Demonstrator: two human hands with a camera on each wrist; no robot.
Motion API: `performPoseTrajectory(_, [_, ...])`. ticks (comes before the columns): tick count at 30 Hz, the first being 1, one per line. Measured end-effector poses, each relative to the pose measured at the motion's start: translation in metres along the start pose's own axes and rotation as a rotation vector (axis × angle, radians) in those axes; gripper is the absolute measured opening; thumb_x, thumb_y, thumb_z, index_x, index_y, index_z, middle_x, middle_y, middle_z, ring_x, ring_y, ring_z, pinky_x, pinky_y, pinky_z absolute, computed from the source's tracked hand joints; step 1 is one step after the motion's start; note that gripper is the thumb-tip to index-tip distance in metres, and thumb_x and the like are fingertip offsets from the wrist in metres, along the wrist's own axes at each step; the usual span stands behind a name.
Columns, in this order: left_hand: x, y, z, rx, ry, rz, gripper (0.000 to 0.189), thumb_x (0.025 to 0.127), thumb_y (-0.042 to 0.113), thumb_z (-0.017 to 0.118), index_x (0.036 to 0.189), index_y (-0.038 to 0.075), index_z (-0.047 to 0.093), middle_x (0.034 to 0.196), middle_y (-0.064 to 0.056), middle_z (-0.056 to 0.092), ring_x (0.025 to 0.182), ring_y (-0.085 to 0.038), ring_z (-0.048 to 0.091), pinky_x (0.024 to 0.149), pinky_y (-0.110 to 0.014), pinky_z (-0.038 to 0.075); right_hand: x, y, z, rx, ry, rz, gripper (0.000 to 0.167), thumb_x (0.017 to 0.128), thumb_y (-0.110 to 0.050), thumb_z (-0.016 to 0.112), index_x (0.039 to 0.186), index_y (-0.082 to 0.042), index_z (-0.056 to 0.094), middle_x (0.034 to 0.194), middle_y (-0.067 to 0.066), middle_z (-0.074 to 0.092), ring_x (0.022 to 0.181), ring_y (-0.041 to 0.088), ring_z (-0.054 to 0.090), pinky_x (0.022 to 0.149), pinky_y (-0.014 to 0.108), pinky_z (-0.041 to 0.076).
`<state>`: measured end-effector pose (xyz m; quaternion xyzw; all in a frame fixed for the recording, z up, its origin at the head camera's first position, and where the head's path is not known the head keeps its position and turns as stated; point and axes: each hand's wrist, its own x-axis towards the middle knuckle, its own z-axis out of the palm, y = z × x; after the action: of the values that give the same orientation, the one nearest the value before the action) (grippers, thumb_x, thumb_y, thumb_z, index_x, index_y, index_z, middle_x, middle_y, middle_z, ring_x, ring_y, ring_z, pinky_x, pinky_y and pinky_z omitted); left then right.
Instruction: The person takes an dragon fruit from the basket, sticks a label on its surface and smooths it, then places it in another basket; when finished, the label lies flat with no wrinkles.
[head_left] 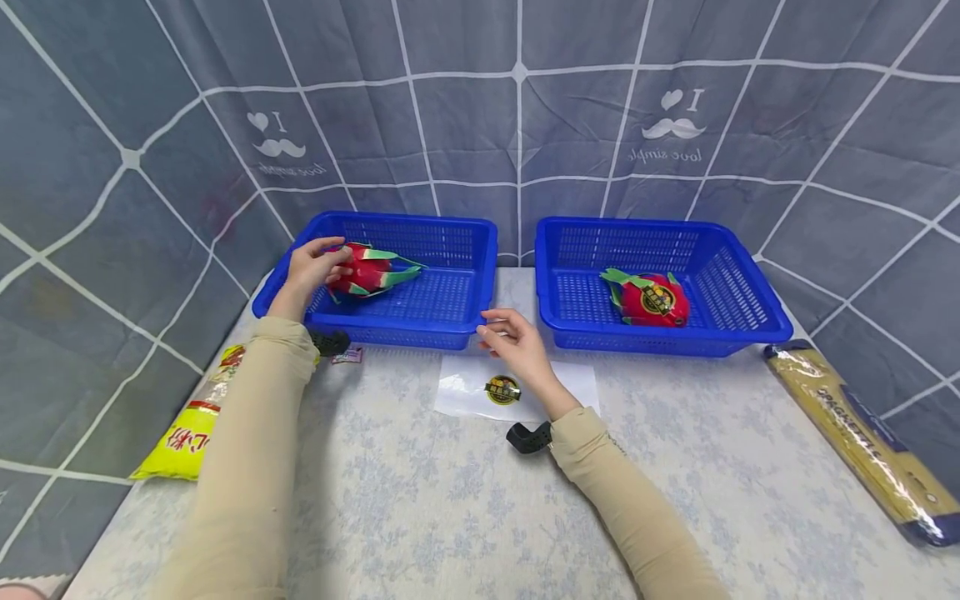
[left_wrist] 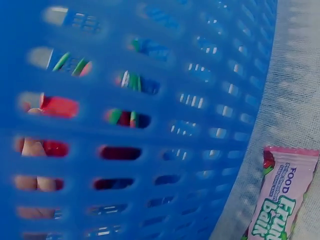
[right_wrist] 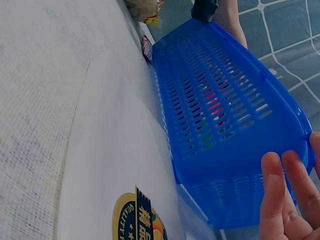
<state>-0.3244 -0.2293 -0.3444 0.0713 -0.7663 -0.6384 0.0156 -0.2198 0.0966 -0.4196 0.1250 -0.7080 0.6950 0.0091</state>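
In the left basket (head_left: 420,335), near its left edge, the left hand (head_left: 309,268) grips the fruit (head_left: 367,271) end-on, so it might slip; the relaxed right hand (head_left: 517,343) hovers by the front-right corner.

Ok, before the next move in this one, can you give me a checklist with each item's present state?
1. Left hand at the left dragon fruit: ok, its fingers are at the fruit's near-hand end.
2. Firm grip on that fruit: cannot tell.
3. Right hand free: ok, nothing is seen held; contact with the left basket is unclear.
4. Label on the left fruit: cannot tell; none shows on the visible side.
5. Spare label available: ok, one is on the white sheet.
6. Right dragon fruit labelled: ok, its label faces up.
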Motion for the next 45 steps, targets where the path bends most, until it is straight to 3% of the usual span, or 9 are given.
performPoseTrajectory(8, [0.002,-0.004,0.005,0.036,-0.040,-0.027,0.060,0.095,0.018,0.056,0.146,0.004,0.029,0.069,0.014,0.064,0.059,-0.002,0.064,0.061,-0.014,0.050,-0.002,-0.003,0.000,0.006,-0.018,0.001,0.030,0.092,-0.007,0.059,0.121,0.000,0.054,0.106,0.031,0.061,0.087,0.044,0.063,0.076,0.047,0.052])
performPoseTrajectory(13, [0.001,-0.005,0.007,0.084,-0.021,-0.015,0.053,0.097,0.015,0.053,0.144,0.002,0.033,0.068,0.013,0.064,0.057,-0.003,0.063,0.060,-0.015,0.048,-0.003,-0.004,0.001,-0.013,-0.021,0.010,0.031,0.093,-0.008,0.059,0.122,-0.001,0.054,0.105,0.030,0.061,0.083,0.035,0.066,0.074,0.044,0.053])
performPoseTrajectory(19, [-0.003,-0.005,0.008,0.181,0.002,0.045,0.040,0.097,0.015,0.053,0.132,-0.002,0.044,0.069,0.013,0.066,0.057,-0.002,0.062,0.056,-0.019,0.042,-0.002,-0.005,-0.001,-0.012,-0.037,0.008,0.031,0.093,-0.009,0.058,0.123,-0.001,0.053,0.105,0.030,0.061,0.082,0.033,0.067,0.077,0.053,0.050])
performPoseTrajectory(27, [-0.005,-0.006,0.009,0.167,-0.027,0.091,0.016,0.093,0.006,0.057,0.103,-0.001,0.048,0.068,0.002,0.069,0.058,-0.005,0.065,0.057,-0.019,0.049,-0.002,-0.005,-0.002,-0.021,-0.057,0.020,0.033,0.094,-0.010,0.058,0.125,-0.001,0.051,0.107,0.030,0.061,0.085,0.036,0.066,0.078,0.051,0.051])
performPoseTrajectory(34, [-0.005,-0.006,0.012,0.191,-0.025,0.081,0.011,0.092,0.004,0.057,0.096,0.000,0.047,0.077,-0.009,0.071,0.062,-0.009,0.067,0.062,-0.024,0.054,-0.003,-0.008,-0.002,0.012,-0.069,0.038,0.034,0.094,-0.006,0.056,0.127,0.002,0.048,0.109,0.033,0.059,0.090,0.044,0.063,0.080,0.055,0.049])
performPoseTrajectory(38, [-0.005,-0.006,0.011,0.153,-0.001,0.068,0.014,0.092,0.005,0.057,0.100,-0.003,0.049,0.071,-0.003,0.070,0.059,-0.008,0.066,0.059,-0.022,0.053,-0.009,-0.023,0.000,0.016,-0.082,0.038,0.034,0.094,-0.002,0.053,0.126,0.006,0.047,0.109,0.037,0.056,0.091,0.047,0.061,0.082,0.059,0.046])
performPoseTrajectory(42, [-0.005,-0.006,0.008,0.123,0.030,0.043,0.032,0.094,0.010,0.056,0.121,-0.005,0.050,0.061,0.007,0.064,0.052,-0.005,0.062,0.054,-0.019,0.050,-0.014,-0.036,0.002,-0.013,-0.085,0.040,0.034,0.094,-0.001,0.053,0.126,0.007,0.046,0.107,0.035,0.058,0.091,0.047,0.061,0.082,0.058,0.047])
performPoseTrajectory(45, [-0.004,-0.007,0.007,0.185,0.070,0.033,0.041,0.095,0.015,0.056,0.132,-0.001,0.050,0.073,0.000,0.065,0.052,-0.003,0.058,0.054,-0.019,0.049,-0.014,-0.036,0.002,-0.010,-0.083,0.042,0.034,0.094,-0.001,0.053,0.126,0.007,0.046,0.105,0.032,0.060,0.090,0.047,0.061,0.081,0.057,0.048])
